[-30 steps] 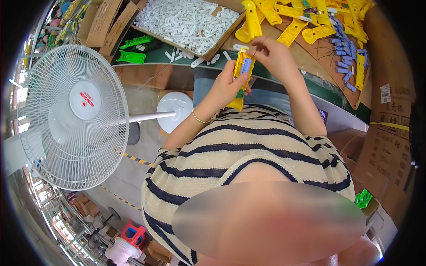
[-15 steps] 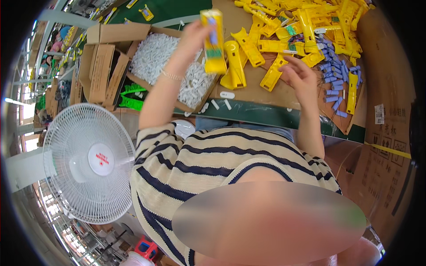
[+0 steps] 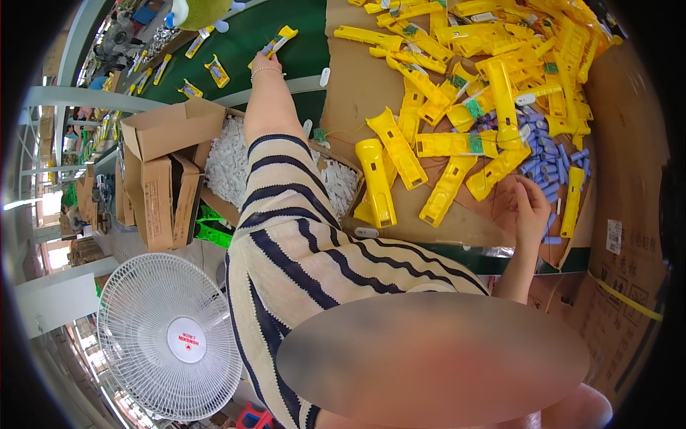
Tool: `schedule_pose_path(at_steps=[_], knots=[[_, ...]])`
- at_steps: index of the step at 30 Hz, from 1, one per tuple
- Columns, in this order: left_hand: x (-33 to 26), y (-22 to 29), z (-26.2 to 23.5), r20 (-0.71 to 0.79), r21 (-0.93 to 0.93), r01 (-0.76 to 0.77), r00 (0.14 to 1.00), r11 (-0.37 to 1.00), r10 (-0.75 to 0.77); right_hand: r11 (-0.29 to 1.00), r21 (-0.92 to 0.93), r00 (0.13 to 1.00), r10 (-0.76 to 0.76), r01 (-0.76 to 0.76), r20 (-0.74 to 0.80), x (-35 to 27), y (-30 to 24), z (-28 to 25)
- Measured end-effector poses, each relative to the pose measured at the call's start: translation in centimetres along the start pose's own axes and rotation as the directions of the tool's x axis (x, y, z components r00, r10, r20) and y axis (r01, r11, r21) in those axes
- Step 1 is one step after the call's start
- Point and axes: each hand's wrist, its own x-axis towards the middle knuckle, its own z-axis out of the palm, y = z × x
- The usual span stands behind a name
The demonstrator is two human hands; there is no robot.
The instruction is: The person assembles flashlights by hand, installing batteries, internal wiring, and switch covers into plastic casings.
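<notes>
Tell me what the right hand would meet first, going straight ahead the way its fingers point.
Most likely the yellow casing just beyond the right hand, though depth is unclear in this view.

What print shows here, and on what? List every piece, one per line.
Fan hub: red lettering and a red mark, wording withheld.
Tall carton: dark characters and boxed symbols, wording withheld.
White label on it: too small to read.
Brown cardboard box: faint print, too blurred.

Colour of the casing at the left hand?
Yellow casing; it shows best in the head view, the only one.
</notes>
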Motion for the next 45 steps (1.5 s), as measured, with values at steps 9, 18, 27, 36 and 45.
schedule_pose_path(at_steps=[9,18,27,36,45], knots=[[0.5,4.3,0.5,0.623,-0.480,0.639,0.731,0.601,-0.279,0.997,-0.077,0.999,-0.025,0.027,0.027,1.3,0.2,1.0],[-2.1,18.4,1.8,0.419,0.074,-0.910,0.399,0.408,0.815,0.991,-0.107,0.997,-0.073,0.076,0.035,0.8,-1.3,0.3],[-9.1,18.6,-12.8,0.387,-0.129,-0.741,0.575,0.660,0.721,0.964,-0.221,0.988,-0.155,0.146,-0.023,0.0,-1.3,-1.1],[-25.4,22.4,-24.1,0.651,-0.129,-0.957,0.116,0.260,0.750,0.705,-0.099,0.677,-0.619,0.703,0.399,-0.8,-10.3,13.1],[-31.2,16.0,-28.4,-0.336,-0.225,-0.931,0.352,0.288,0.873,0.966,0.248,0.635,-0.240,0.079,0.734,-4.3,-9.9,12.8]])
